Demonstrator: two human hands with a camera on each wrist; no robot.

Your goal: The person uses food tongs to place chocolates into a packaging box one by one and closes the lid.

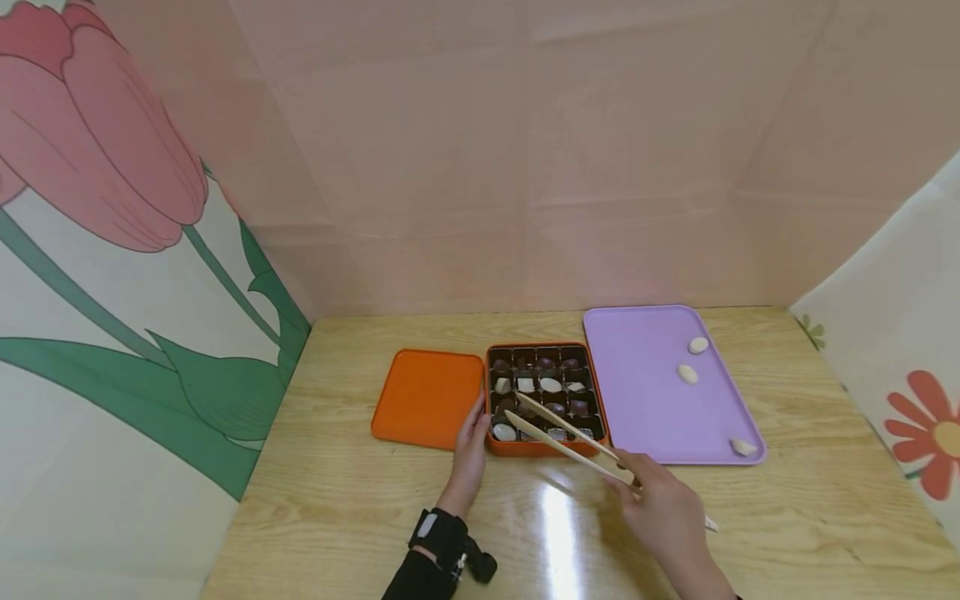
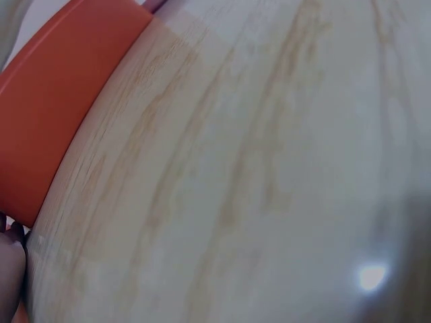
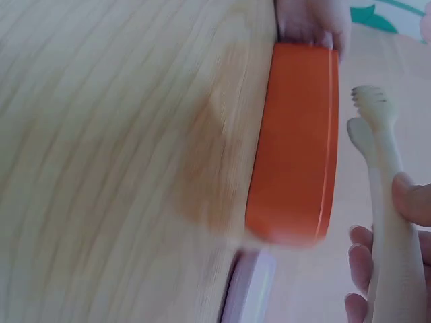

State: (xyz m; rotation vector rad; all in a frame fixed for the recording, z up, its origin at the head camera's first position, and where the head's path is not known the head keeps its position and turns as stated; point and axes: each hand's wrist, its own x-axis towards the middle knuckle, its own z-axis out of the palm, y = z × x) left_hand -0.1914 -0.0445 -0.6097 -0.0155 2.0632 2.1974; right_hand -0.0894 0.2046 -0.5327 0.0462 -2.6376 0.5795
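My right hand (image 1: 663, 510) grips a pair of cream tongs (image 1: 562, 446), whose two arms stand apart with their tips over the front left of an orange box (image 1: 540, 449). Inside, a dark divided insert (image 1: 534, 393) holds brown pieces and white pieces in its compartments. My left hand (image 1: 469, 454) lies along the box's left side with its fingers extended. In the right wrist view the tongs (image 3: 396, 262) rise beside the box (image 3: 296, 141), thumb on one side and fingers on the other. The left wrist view shows mostly table, with the box wall (image 2: 60, 94) at its left edge.
An orange lid (image 1: 423, 396) lies left of the box, close against it. To the right is a purple tray (image 1: 645, 392) with three whitish pieces: two towards the back (image 1: 698, 345) and one near the front right corner (image 1: 743, 447). A pink cloth backdrop (image 1: 525, 167) stands behind the table.
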